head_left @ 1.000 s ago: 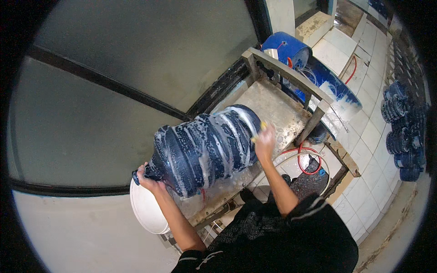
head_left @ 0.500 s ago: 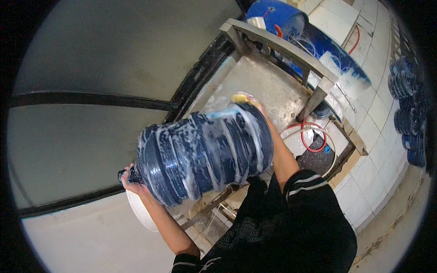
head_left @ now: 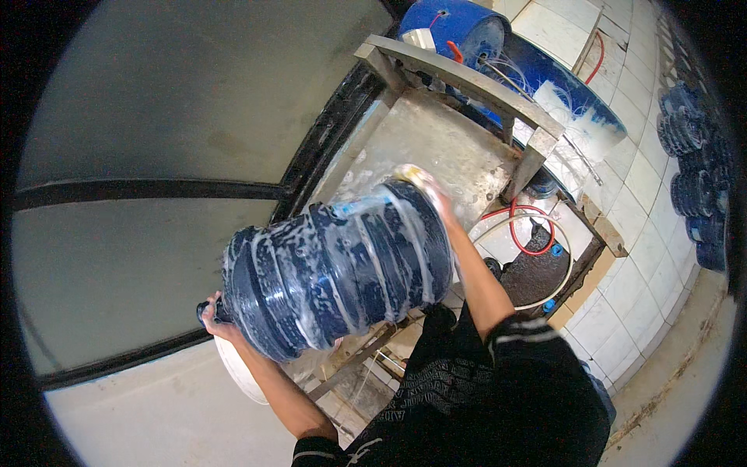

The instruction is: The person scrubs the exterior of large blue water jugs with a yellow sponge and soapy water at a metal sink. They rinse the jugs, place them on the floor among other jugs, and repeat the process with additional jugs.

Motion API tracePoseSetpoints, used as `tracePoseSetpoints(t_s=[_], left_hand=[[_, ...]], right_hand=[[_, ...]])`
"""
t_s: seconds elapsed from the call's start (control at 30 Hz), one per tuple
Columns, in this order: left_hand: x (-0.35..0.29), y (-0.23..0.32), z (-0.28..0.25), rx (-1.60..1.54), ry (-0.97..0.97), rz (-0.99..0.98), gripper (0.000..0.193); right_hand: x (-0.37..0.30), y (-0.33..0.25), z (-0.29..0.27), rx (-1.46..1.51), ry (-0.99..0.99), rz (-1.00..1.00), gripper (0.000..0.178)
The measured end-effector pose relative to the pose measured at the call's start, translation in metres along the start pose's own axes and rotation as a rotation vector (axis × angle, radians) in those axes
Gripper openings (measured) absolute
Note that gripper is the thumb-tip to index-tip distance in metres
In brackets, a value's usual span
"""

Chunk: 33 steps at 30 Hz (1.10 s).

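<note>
A large dark-blue water jug [head_left: 334, 272], ribbed and streaked with white suds, lies on its side across the middle of the view. Its neck points left, and my left hand [head_left: 216, 317] is wrapped round it. At the far edge of the jug's flat base, on the right, my right hand [head_left: 436, 196] presses a yellowish sponge [head_left: 411, 173], with foam around the fingers. Part of that hand is hidden behind the jug's rim.
Beyond the jug is a wet metal-framed stand [head_left: 436, 132]. Blue drums [head_left: 455, 35] stand behind it. A red hose [head_left: 520, 247] coils at the right. More blue jugs [head_left: 692, 156] line the far right. A white round bucket [head_left: 237, 366] sits below my left hand.
The view has shifted a little, and the jug now appears slightly further left and lower. My left hand still grips the neck, and the right hand with the sponge stays at the base's edge.
</note>
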<state>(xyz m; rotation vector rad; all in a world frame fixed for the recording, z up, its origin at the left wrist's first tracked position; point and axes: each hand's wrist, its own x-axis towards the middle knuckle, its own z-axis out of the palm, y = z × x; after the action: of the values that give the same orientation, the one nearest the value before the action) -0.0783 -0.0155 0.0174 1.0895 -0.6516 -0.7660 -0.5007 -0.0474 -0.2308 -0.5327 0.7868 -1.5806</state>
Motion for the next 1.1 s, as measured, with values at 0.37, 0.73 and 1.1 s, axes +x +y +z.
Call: tracePoseSetpoints(t_s=[0.37,0.73,1.1], left_hand=[[-0.018,0.032,0.015,0.117,0.376,-0.276,0.032],[-0.006,0.013,0.045,-0.178,-0.122,-0.009,0.014],[-0.027,0.019,0.071,-0.088,0.129,-0.069,0.015]], right_hand=[[-0.120,0.028,0.003,0.199,0.163,0.439,0.046],[-0.027,-0.098,0.113,-0.968,0.000,-0.313,0.027],[-0.122,-0.035,0.146,-0.918,0.131,-0.737,0.038]])
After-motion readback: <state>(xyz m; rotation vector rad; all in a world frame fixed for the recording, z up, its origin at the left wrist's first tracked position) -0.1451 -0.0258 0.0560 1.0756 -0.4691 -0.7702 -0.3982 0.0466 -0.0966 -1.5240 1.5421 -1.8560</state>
